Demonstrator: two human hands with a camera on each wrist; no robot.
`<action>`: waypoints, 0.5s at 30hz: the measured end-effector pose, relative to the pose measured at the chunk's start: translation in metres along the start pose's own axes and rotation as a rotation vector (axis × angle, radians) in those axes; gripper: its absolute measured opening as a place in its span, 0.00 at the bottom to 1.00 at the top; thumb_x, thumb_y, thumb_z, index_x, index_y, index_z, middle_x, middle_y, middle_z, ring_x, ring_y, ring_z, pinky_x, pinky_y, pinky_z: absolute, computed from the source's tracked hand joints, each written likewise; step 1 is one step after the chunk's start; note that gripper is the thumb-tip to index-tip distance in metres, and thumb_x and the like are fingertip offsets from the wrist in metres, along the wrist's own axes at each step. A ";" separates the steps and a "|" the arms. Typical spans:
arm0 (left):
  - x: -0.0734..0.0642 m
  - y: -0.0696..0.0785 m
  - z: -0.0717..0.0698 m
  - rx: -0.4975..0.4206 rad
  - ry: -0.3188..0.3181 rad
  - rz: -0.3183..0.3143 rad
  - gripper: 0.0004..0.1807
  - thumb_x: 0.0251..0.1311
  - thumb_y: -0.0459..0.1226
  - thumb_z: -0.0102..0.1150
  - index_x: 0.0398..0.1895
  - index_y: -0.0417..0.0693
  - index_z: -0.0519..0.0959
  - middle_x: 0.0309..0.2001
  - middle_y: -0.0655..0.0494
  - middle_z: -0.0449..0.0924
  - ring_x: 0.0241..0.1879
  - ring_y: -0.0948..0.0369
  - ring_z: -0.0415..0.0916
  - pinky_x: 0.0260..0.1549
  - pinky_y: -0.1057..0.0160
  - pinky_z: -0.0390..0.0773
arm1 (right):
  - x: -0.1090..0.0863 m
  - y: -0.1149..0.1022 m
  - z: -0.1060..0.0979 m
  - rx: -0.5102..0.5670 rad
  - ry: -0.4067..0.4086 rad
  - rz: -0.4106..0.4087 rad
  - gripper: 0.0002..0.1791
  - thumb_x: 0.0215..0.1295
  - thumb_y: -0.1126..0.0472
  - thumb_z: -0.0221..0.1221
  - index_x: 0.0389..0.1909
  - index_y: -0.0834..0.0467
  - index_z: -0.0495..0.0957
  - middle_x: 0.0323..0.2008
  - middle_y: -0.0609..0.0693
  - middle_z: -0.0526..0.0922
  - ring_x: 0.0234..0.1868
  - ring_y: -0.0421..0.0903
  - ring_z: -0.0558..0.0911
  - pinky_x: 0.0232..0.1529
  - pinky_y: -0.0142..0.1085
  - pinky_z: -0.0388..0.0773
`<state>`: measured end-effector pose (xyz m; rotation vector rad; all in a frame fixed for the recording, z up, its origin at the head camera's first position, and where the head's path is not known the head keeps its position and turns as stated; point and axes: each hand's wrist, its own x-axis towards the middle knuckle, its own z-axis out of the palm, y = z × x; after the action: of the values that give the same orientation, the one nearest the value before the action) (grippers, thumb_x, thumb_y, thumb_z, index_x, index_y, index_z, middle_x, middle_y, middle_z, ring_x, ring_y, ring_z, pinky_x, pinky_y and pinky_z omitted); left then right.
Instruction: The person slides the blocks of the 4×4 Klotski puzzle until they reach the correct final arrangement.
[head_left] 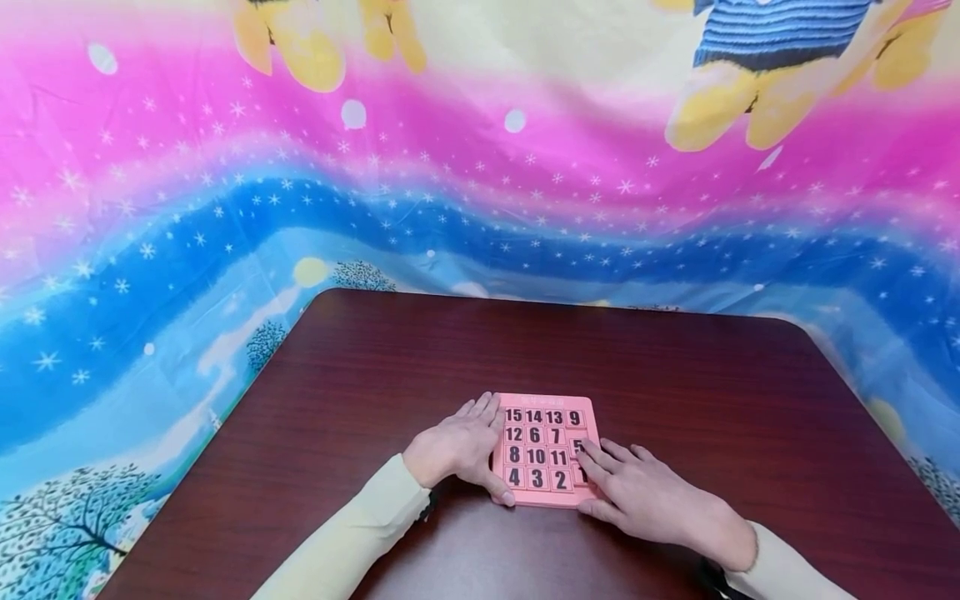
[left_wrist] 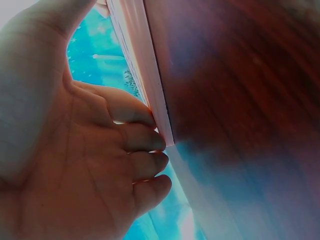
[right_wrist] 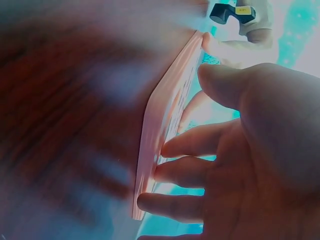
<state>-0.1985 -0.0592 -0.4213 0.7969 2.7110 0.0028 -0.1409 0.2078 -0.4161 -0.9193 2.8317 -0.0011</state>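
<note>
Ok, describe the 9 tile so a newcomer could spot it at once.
On the brown table, between the left hand and the right hand, lies a pink number board. The 9 tile ends its top row at the right, that row's only single digit.

Dark wooden table [head_left: 420, 358], snowflake-patterned pink and blue curtain [head_left: 465, 183] behind

There's a pink number puzzle [head_left: 542, 500], black numerals [head_left: 554, 479] on its pink tiles [head_left: 574, 419], against a dark reddish-brown, wood-grained counter [head_left: 450, 354]. The sleeves [head_left: 360, 529] are pale cream; the hanging cloth [head_left: 465, 196] behind ripples pink and blue, scattered with white snowflakes [head_left: 626, 187], a yellow figure [head_left: 776, 37] in blue stripes.
</note>
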 end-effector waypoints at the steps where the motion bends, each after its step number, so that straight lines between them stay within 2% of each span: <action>1: 0.000 0.000 0.000 -0.002 0.000 0.000 0.73 0.34 0.74 0.67 0.78 0.40 0.49 0.79 0.44 0.41 0.79 0.52 0.40 0.78 0.57 0.47 | 0.001 0.000 0.000 0.001 -0.003 0.004 0.38 0.68 0.36 0.52 0.69 0.58 0.69 0.70 0.58 0.70 0.69 0.60 0.69 0.62 0.63 0.69; 15: 0.002 0.001 0.000 0.019 -0.001 -0.001 0.73 0.35 0.74 0.66 0.78 0.40 0.48 0.79 0.44 0.41 0.79 0.52 0.39 0.78 0.58 0.47 | 0.012 0.006 0.000 0.017 -0.027 0.054 0.39 0.68 0.37 0.53 0.71 0.57 0.66 0.72 0.58 0.66 0.71 0.61 0.66 0.64 0.63 0.67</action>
<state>-0.1992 -0.0573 -0.4213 0.8004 2.7143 -0.0241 -0.1539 0.2051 -0.4179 -0.8324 2.8260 -0.0056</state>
